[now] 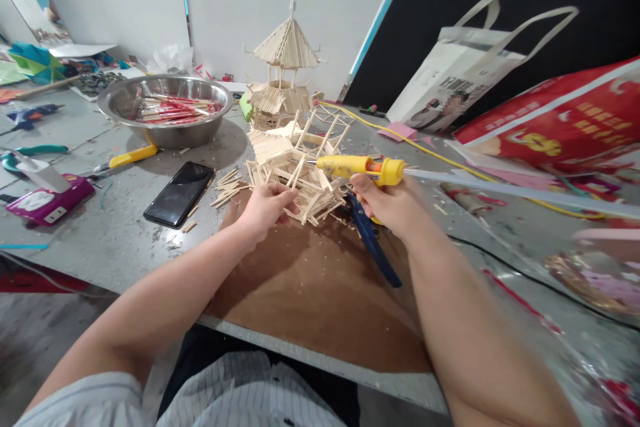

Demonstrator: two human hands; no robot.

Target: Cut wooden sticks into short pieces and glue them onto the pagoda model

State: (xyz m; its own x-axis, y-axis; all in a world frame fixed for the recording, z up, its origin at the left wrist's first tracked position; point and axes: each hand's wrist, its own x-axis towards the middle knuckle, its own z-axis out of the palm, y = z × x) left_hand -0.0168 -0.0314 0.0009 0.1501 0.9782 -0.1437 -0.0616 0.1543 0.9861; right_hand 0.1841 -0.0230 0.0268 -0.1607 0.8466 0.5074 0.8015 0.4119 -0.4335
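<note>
My right hand (393, 203) is wrapped round a yellow hot glue gun (345, 165), its nozzle pointing left over the wooden sticks. A long translucent glue stick (475, 181) runs out of its back end. My left hand (270, 210) is closed in a pinch at the left front of a model built of thin wooden sticks (320, 190). What those fingertips hold is hidden among the sticks. Below the glue gun lies a tool with dark blue handles (374, 243), partly covered. Under both hands is a brown board (310, 287).
Behind stands a stick pagoda (287, 47). To the left are a steel bowl (165, 130) of red-wrapped sticks, a yellow cutter (133, 157), a phone (180, 193) and a purple power strip (50, 200). A yellow cord (425, 147) and bags (450, 73) occupy the right.
</note>
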